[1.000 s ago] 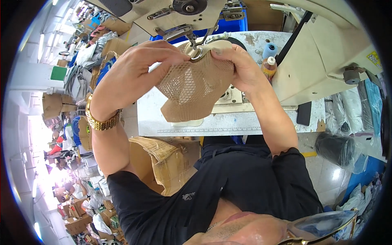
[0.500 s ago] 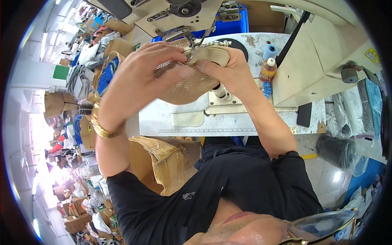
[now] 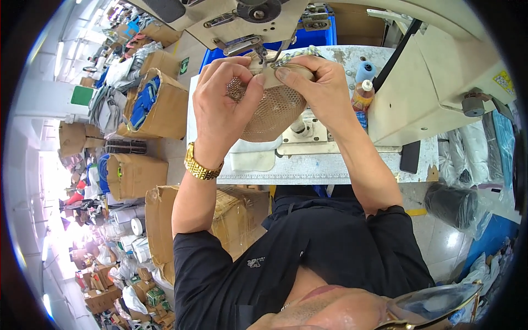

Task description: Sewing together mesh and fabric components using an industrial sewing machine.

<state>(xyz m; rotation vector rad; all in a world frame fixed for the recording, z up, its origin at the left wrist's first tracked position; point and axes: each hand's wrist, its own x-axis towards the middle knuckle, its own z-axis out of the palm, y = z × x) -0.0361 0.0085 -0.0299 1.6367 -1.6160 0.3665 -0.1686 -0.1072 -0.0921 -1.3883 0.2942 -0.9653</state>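
A beige mesh cap hangs from the sewing machine's needle area, its solid beige band beneath the presser foot. My left hand holds the band's left side, thumb and fingers pinched at the edge. On the other side, my right hand grips the band, with its thumb pressed on top close to the foot. The mesh crown droops toward me below both hands, over the machine's post. The fingers partly hide the band. A gold watch is on my left wrist.
The white worktable has a ruler strip along its near edge. A pale folded cloth lies left of the post. At right stand a small bottle, a blue thread cone and the machine's body. Cardboard boxes sit below.
My left hand has swung right and turned more upright, now pinching the band nearer the foot. The cap has shifted slightly right; my right hand moved a little right with it.
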